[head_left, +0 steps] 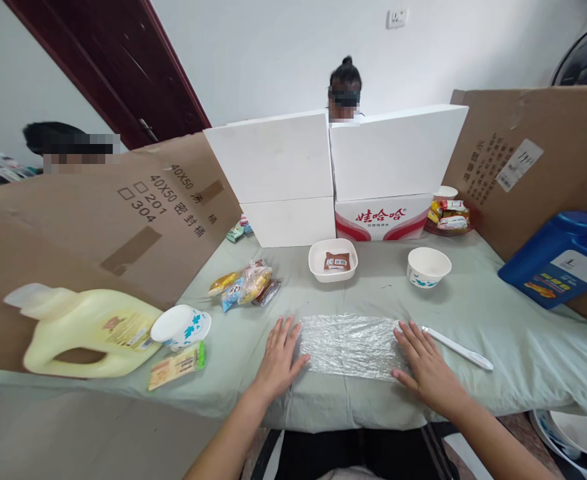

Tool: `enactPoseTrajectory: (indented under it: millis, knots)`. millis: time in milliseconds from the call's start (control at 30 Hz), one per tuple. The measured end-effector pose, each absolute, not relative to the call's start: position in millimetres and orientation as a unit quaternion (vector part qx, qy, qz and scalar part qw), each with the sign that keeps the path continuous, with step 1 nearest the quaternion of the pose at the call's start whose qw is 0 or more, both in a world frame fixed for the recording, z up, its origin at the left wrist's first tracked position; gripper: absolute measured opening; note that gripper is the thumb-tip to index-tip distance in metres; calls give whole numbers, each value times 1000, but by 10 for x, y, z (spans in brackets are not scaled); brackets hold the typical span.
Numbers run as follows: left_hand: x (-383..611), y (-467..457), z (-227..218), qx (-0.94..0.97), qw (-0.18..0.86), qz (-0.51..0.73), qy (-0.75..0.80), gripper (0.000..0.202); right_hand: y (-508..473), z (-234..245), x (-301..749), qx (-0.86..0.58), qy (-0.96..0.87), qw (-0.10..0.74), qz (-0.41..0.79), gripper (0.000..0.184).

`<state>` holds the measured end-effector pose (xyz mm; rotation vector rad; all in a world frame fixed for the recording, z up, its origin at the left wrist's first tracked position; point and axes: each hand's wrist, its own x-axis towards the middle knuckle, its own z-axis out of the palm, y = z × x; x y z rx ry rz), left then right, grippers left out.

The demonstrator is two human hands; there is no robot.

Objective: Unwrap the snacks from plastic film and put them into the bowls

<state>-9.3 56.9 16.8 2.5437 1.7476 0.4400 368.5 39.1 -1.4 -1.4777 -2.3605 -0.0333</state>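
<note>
A clear, crinkled plastic sheet (350, 347) lies flat near the table's front edge. My left hand (280, 353) rests open on its left end, fingers spread. At the opposite end my right hand (423, 363) also lies open with its fingers apart. Just right of that hand is a slim white tool (459, 349), its left tip close to my fingers; its exact kind is unclear. Beyond the sheet sits a white plastic bowl (314, 271) with a small brown packet (337, 261) in it.
Packaged snacks (248, 283) lie to the left. Paper bowls (429, 267) stand on both sides. A yellow jug (93, 333) leans at left, a blue bottle (556, 260) at right. White boxes (288, 180) and cardboard panels (173, 213) wall the table; two people are behind.
</note>
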Motion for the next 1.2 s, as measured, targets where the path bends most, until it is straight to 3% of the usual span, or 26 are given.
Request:
enactPoseTrajectory:
  millis: [133,200,267,367,600,767,933,1200]
  knots:
    - [-158,407,301,891,81,161,418,38,202,145,3776,-422,-885,183,64,44]
    - [-158,387,320,897,92,172,397,26,158,168,3778,-406,-888,194,89,25]
    - [-155,401,314,895,87,194,392,20,146,163,3765,-407,-882,217,92,19]
    - [-142,441,305,893,77,221,383,21,161,162,3745,-413,-875,238,89,18]
    - [-117,482,321,866,60,242,433,16,188,297,3721,-431,-865,204,155,16]
    - [5,663,300,813,24,176,554,20,377,275,3627,-534,-787,235,201,25]
    - [236,868,238,738,3,106,666,18,691,165,3436,-653,-734,165,79,28]
    - [297,771,273,732,-37,133,667,23,740,231,3303,-659,-738,138,-38,28]
